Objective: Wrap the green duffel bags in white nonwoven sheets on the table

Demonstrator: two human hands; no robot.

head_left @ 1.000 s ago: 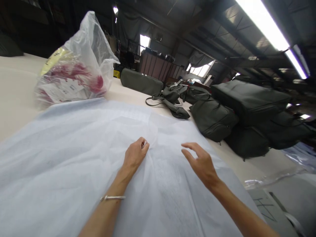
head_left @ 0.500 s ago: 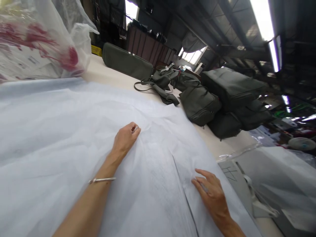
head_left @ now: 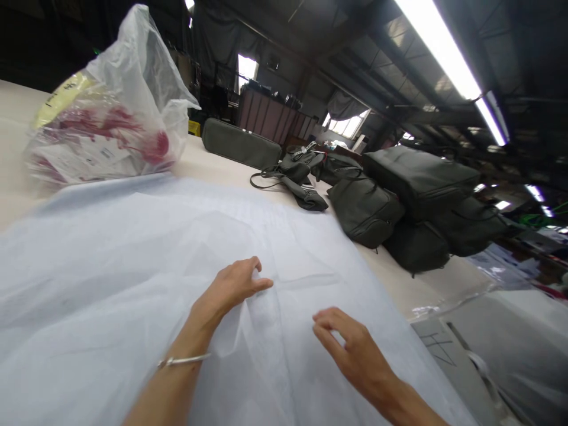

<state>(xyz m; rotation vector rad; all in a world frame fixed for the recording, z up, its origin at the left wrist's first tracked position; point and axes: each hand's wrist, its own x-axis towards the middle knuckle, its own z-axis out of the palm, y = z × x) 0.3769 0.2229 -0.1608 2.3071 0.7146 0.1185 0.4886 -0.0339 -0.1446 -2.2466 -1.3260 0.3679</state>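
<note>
A thin white translucent sheet (head_left: 168, 236) is spread over the table, with soft wrinkles and a fold running down near my left hand (head_left: 239, 283). That hand rests on the sheet, thumb and index finger apart; a silvery bracelet (head_left: 184, 360) circles its wrist. Its other fingers are partly hidden. To the right, my right hand (head_left: 348, 340) is over the sheet with its fingers curled and the tips meeting the thumb. A small gap shows inside that curl, and whatever lies at the fingertips is too small to make out.
A clear plastic bag (head_left: 106, 133) with red and white contents stands at the back left. Dark green bags (head_left: 368, 207) are piled at the back right, beside a long green case (head_left: 242, 144). A grey panel with handwriting (head_left: 437, 349) lies right of the table (head_left: 412, 290).
The dark slit between the sheet's layers no longer shows. My left hand has gone from a pinch to thumb and finger apart. My right hand has moved left, its fingers closing. The view has shifted.
</note>
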